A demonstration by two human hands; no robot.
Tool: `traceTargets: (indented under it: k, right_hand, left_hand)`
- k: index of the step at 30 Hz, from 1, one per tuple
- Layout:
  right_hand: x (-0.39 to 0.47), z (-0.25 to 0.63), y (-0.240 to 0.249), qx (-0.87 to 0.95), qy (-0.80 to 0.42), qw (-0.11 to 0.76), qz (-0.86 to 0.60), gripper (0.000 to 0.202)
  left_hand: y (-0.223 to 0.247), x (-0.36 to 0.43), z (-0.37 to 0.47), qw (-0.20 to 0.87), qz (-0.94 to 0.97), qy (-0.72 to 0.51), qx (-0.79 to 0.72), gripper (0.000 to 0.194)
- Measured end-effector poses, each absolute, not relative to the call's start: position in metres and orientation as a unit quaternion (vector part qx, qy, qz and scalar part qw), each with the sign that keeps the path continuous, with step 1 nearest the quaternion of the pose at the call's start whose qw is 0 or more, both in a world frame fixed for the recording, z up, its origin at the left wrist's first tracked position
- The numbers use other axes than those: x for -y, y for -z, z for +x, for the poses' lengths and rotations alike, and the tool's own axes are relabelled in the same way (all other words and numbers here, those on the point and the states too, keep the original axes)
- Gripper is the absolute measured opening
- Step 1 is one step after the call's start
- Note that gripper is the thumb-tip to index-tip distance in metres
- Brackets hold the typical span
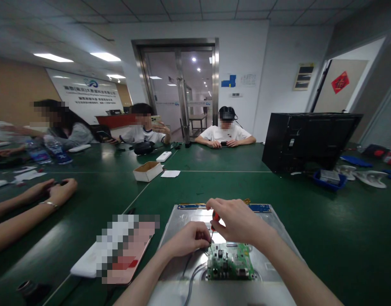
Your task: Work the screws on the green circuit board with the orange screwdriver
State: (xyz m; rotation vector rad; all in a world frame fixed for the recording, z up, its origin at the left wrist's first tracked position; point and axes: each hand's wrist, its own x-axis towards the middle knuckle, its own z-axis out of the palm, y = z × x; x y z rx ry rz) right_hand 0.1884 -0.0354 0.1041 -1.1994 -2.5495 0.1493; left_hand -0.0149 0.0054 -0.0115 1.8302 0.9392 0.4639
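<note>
My right hand [235, 219] grips a red and black screwdriver [216, 216], its thin shaft pointing down at the upper left corner of a green circuit board [229, 263]. Close to the screwdriver's tip, my left hand [189, 239] has its fingers pinched together by the board's edge; what is between them is hidden. The board sits on a silver metal panel [172, 229] lying flat in front of me. Along the panel's far edge runs a narrow blue circuit strip [261, 208]. Grey cables [192, 280] trail from the board's left side toward me.
Left of the panel lie a pink phone-like slab [138, 255] and a white one [87, 261]. Beyond are an open small box [148, 171] and a paper slip [170, 174]. A black monitor casing [310, 140] and blue tray [329, 180] stand right. Other people sit around the green table [214, 182].
</note>
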Motion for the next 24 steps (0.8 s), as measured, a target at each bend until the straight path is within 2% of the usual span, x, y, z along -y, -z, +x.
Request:
traceTargets:
  k: [5,10,17,24]
  right_hand:
    - [0.0377,0.1899,-0.1082,0.893,-0.059,0.135,-0.425,0.014]
    - [0.0409,0.1927,-0.1094,0.902,-0.067,0.15,-0.399,0.025]
    - [0.0386,0.1916,-0.1068,0.898,-0.075,0.157,-0.403,0.032]
    - [0.0379,0.1898,-0.1098,0.889,-0.061,0.137,-0.432,0.015]
  left_hand:
    - [0.012,-0.0058,-0.0157,0.494,0.757,-0.189,-0.385,0.005]
    - [0.0158,-0.0076,-0.0164,0.496,0.758,-0.184,-0.381,0.01]
    - [0.0153,-0.0083,-0.0164,0.488,0.761,-0.181,-0.387,0.003]
    - [0.0122,-0.0052,-0.0158,0.488,0.759,-0.179,-0.392,0.004]
